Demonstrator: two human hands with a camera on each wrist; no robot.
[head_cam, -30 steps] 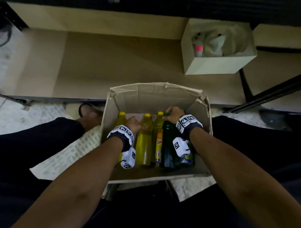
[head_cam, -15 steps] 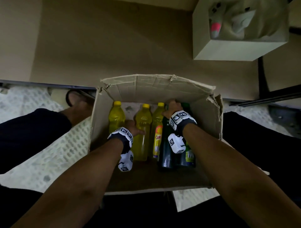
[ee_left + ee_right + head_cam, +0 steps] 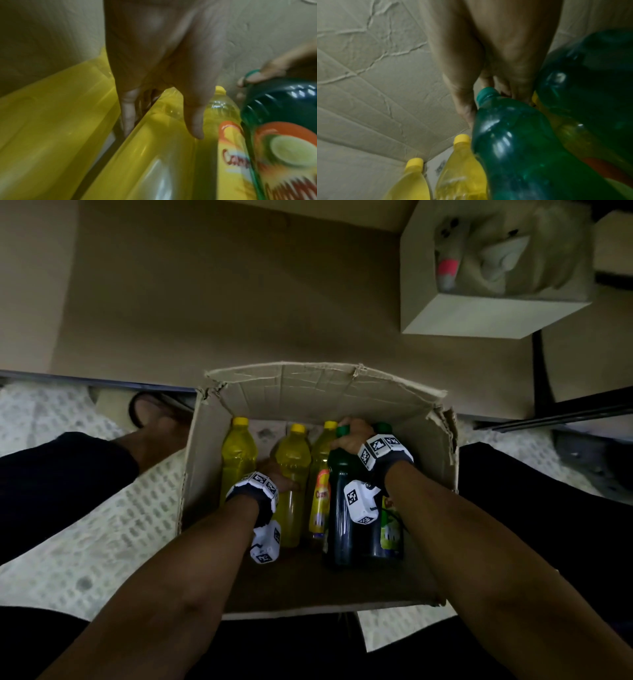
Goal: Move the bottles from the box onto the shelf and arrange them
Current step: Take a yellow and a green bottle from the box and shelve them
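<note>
An open cardboard box holds three yellow bottles and two dark green ones, all upright. My left hand is wrapped round the middle yellow bottle. In the left wrist view its fingers reach down between this middle yellow bottle and the left yellow bottle, with the thumb on the other side. My right hand grips the neck of a green bottle just under its cap. The right wrist view shows the green bottle in that hand. The tan shelf board lies beyond the box.
A labelled yellow bottle and a second green bottle stand close against the held ones. A smaller box with a plush toy sits on the shelf at far right. A black metal frame runs at right. My sandalled foot is left of the box.
The head view has tipped down toward the box. My left hand has slid lower round the middle yellow bottle. My right hand keeps its hold on the green bottle's neck.
</note>
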